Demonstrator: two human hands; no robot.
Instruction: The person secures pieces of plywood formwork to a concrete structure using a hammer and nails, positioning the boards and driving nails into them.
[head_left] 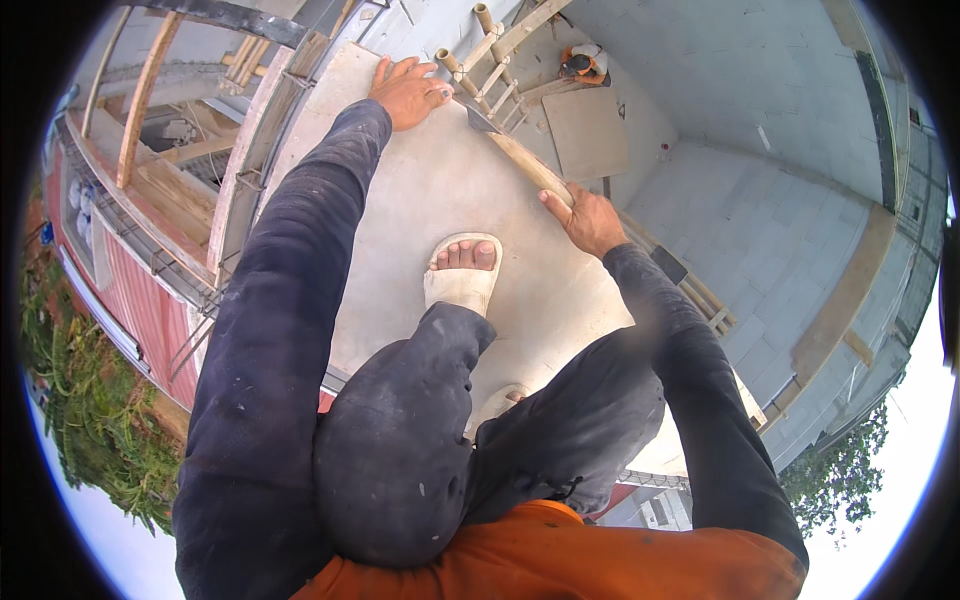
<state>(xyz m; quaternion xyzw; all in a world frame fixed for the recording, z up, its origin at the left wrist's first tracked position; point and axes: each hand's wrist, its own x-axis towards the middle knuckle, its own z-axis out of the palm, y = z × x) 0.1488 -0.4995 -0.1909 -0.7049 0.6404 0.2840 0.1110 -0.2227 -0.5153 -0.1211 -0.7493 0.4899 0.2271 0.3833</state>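
Observation:
My left hand (408, 96) lies at the far edge of a large pale board (400, 200), its fingers stretched out and apart. A tiny pale spot shows by its thumb, too small to name. My right hand (590, 222) is wrapped round the wooden handle of a hammer-like tool (528, 164). The tool's dark metal head (481, 120) points toward my left hand and is close to the board's edge; whether it touches cannot be told. My sandalled foot (465, 270) is planted on the board, between my arms. The other foot is mostly hidden by my leg.
Beyond the board's right edge is a drop to a lower floor, where a person (585, 64) crouches near a flat panel (587, 133). A wooden ladder-like frame (492, 65) rises beside the far edge. Grey block walls (760, 230) stand right; timber formwork (250, 150) with steel bars runs left.

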